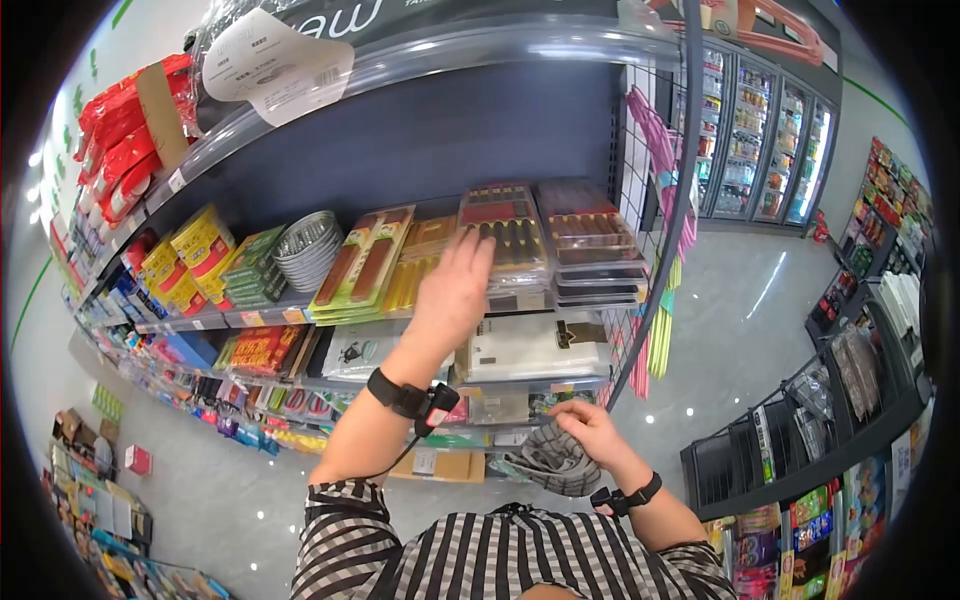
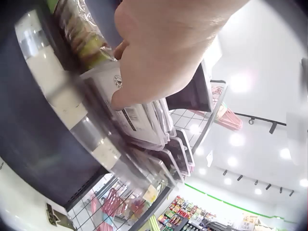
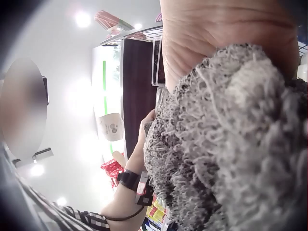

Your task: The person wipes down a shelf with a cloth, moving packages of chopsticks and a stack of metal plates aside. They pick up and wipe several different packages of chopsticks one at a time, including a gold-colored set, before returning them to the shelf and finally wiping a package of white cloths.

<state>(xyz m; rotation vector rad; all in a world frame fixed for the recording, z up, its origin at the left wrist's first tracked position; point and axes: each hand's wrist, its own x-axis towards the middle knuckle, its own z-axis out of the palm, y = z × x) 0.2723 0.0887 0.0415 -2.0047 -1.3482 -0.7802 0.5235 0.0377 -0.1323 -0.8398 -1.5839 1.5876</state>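
Observation:
In the head view the left hand point(image 1: 455, 290) reaches over the shelf with its fingers extended onto packs of chopsticks point(image 1: 512, 245) in clear plastic. The left wrist view shows the thumb of that hand point(image 2: 159, 62) lying along the edge of a stack of clear packs point(image 2: 137, 122); most of its fingers are hidden. Lower and to the right, the right hand point(image 1: 592, 432) grips a bunched grey checked cleaning cloth point(image 1: 552, 462). From the right wrist, the cloth point(image 3: 211, 139) looks shaggy and looped and covers the fingers.
Beside the chopsticks stand stacked metal bowls point(image 1: 307, 250), green boxes point(image 1: 256, 268) and yellow tins point(image 1: 200, 250). White packs point(image 1: 535, 348) fill part of the shelf below. A wire mesh side panel point(image 1: 648, 230) bounds the shelf on the right; another rack point(image 1: 800, 440) stands across the aisle.

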